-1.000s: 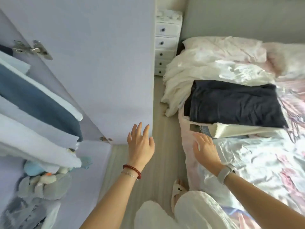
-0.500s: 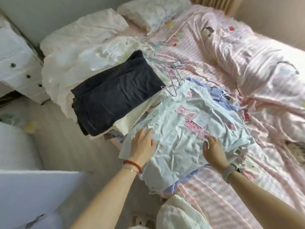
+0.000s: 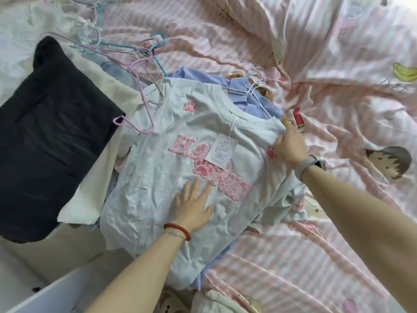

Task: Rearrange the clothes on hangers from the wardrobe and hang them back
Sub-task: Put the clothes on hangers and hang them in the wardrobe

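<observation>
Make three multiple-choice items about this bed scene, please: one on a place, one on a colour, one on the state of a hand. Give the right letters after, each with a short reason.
1. Where does the paper tag lie?
A. on the chest of the pale T-shirt
B. on the dark folded garment
C. on the bare striped bedsheet

2. What colour is the shirt under the T-shirt's collar?
A. red
B. light blue
C. black

3. How is the left hand?
A. curled round a hanger
B. flat on the T-shirt, fingers straight
C. lifted clear of the bed

Answers: 1 A, the tag hangs by a string from the collar and lies over the pink letters. 2 B, light blue cloth with wire hangers shows above the collar. 3 B, the palm rests below the letters; the right hand touches the shoulder.
</observation>
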Motion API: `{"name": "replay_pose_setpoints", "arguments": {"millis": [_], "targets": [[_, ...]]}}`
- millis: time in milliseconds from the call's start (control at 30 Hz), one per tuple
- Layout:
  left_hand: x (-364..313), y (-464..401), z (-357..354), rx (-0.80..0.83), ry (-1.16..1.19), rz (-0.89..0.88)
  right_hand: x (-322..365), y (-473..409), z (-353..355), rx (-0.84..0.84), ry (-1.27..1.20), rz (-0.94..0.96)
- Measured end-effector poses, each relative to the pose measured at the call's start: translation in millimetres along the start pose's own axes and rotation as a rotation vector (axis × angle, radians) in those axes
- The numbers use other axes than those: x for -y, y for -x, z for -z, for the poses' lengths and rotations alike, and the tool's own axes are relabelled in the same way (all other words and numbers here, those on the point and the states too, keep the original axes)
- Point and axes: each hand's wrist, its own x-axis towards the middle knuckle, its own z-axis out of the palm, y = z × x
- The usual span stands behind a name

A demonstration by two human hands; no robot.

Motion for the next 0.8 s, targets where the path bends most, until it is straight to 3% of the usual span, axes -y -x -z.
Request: {"name": "replay_pose_setpoints", "arguments": {"millis": [167, 333, 500, 600, 667, 800], "targets": [[6, -7, -10, 0.092, -0.025, -0.017, 4, -21, -10, -0.05, -0.039, -0.133], [6, -10, 6, 0.078, 0.04, -0.025, 3, -2, -15, -0.153, -0.195, -0.09], [-12, -20, 61, -0.503, 0.168, -0.121, -8, 60, -11, -0.26, -0.243, 0.008], [-24, -36, 103, -0.768, 0.027, -0.226, -25, 95, -9, -0.28, -0.254, 0.077], [-31, -47, 124, -0.688, -0.095, -0.218, -38, 111, -3, -0.287, -0.288, 0.093], [-43, -61, 126, -0.36, -0.27, -0.149, -63, 131, 13, -0.345, -0.192, 0.093]]}}
